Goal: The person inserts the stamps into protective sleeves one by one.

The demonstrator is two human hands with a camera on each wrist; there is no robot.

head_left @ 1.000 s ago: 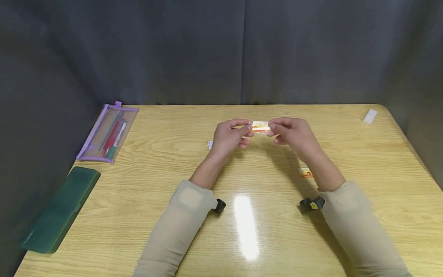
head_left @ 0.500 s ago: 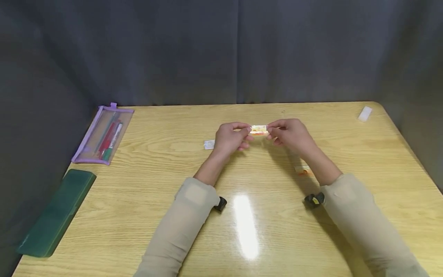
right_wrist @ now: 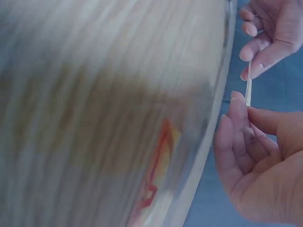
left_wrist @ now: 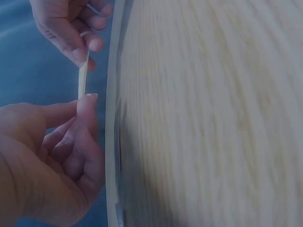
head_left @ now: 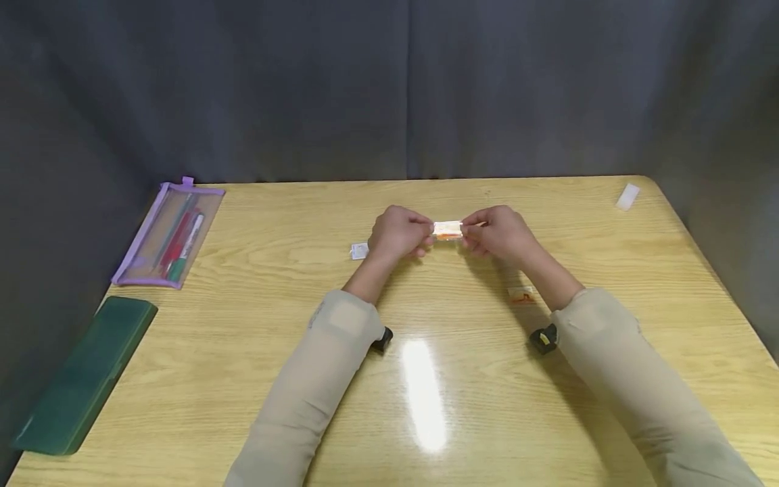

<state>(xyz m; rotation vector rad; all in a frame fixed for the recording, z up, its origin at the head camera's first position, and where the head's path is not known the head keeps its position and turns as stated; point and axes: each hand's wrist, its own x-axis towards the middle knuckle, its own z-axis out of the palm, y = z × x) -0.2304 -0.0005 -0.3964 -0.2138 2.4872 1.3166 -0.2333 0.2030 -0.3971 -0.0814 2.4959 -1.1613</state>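
Both hands hold a small flat rectangle with white, yellow and orange colouring (head_left: 447, 230) above the far half of the table. My left hand (head_left: 397, 234) pinches its left end between thumb and forefinger. The right hand (head_left: 500, 233) pinches the opposite end in the same way. Glare washes out its print in the head view, and both wrist views show its thin, pale edge (left_wrist: 82, 81), so I cannot tell its kind. A similar yellow-orange piece (head_left: 521, 294) lies on the table near the right wrist. Beside the left hand lies a small white printed piece (head_left: 359, 251), partly hidden.
A purple-edged mesh pouch (head_left: 197, 238) holding pens lies at the far left. Nearer on that side sits a dark green case (head_left: 91, 372). At the far right corner is a small white block (head_left: 628, 197). Dark curtains (head_left: 292, 95) stand behind the wooden table (head_left: 292, 270).
The head view has shifted slightly, moving the table's contents left. The held piece has tilted and catches more glare. Both hands keep their pinch, and more of the white piece shows beside the left hand.
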